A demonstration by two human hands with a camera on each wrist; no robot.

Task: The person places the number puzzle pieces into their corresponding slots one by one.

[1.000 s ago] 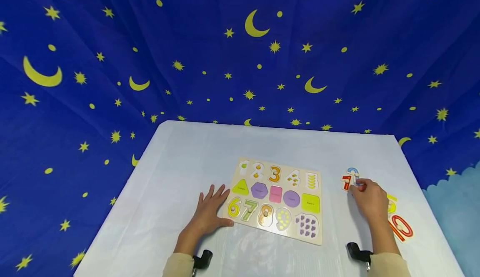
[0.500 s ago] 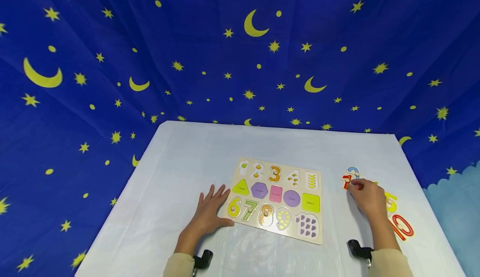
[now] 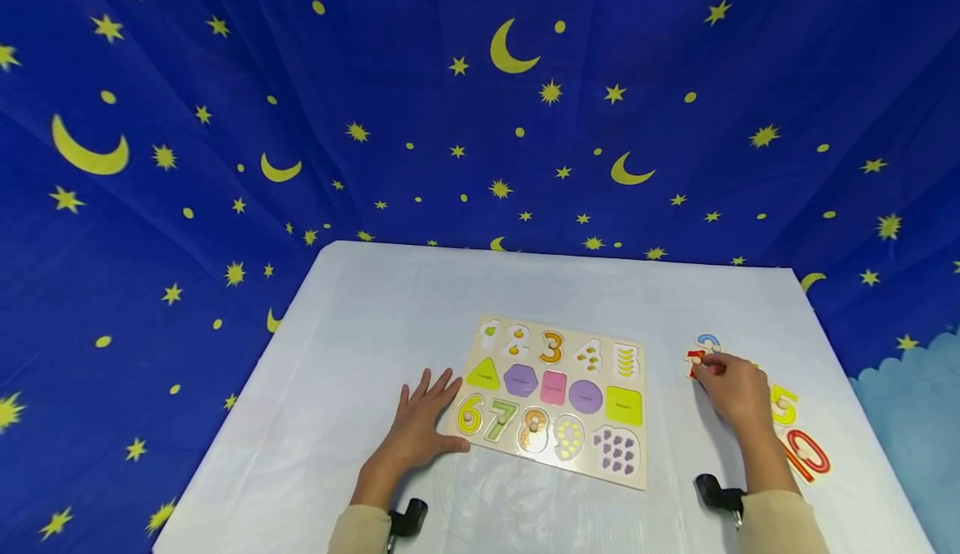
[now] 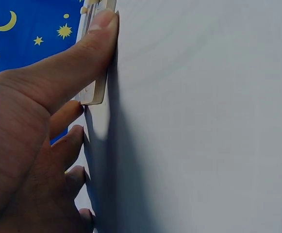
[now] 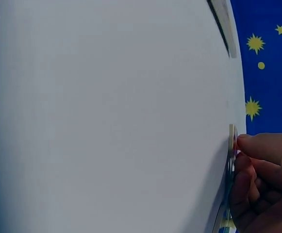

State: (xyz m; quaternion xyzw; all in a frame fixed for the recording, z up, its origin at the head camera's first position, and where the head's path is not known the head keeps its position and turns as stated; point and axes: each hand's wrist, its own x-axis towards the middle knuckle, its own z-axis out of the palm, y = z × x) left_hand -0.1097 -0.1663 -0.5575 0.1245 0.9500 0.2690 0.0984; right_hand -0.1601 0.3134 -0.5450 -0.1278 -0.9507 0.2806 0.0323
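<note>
A wooden number puzzle board [image 3: 589, 461] lies mid-table, with 3, 6, 7 and 8 pieces in their slots. At its left edge my left hand [image 3: 423, 421] rests with fingers spread; in the left wrist view the thumb [image 4: 104, 22] presses on the board's edge. Right of the board, my right hand [image 3: 738, 391] pinches the red number 1 piece [image 3: 693, 356] between thumb and finger. That piece stands edge-on at the fingertips in the right wrist view. Just behind it lies a blue numeral piece [image 3: 708, 341], partly hidden by the hand.
A yellow 5 piece [image 3: 783, 405] and a red 10 piece [image 3: 808, 452] lie to the right of my right forearm. Part of a greenish piece peeks out behind the right hand. A blue star-patterned cloth [image 3: 420, 104] hangs behind the white table [image 3: 390, 296].
My right hand has shifted slightly left from the blue numeral to the red 1 piece and taken hold of it. More of the yellow 5 shows. My left hand has stayed put.
</note>
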